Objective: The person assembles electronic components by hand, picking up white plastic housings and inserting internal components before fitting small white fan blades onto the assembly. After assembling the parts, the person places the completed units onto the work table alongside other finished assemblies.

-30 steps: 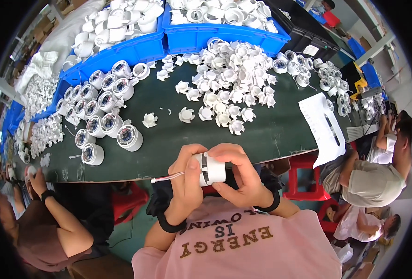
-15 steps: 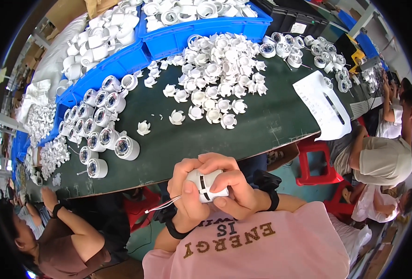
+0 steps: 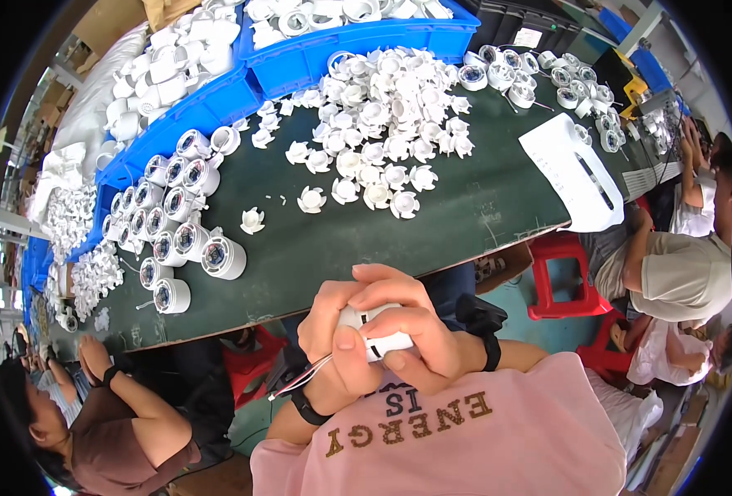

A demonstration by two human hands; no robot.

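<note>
A white round plastic housing [image 3: 392, 341] with narrow dark slots is clasped between both hands, in front of my chest and just off the table's near edge. My left hand [image 3: 331, 329] wraps its left side, thumb pressed on it. From the right, my right hand [image 3: 425, 332] closes round it, its fingers over the top and its thumb below. Thin wires [image 3: 304, 379] with a small plug trail out under my left hand. Much of the housing is hidden by my fingers.
On the dark green table [image 3: 300, 273] stand white cylindrical units with dark lens faces [image 3: 222, 258] at left. A heap of white petal-shaped parts [image 3: 382, 107] lies mid-table, before blue bins [image 3: 333, 66]. Right: paper [image 3: 560, 169] with a pen, a red stool [image 3: 560, 277]. People sit on both sides.
My fingers have closed further over the housing, which appears turned, with less of its slots showing. The wires hang lower. The view has shifted slightly.
</note>
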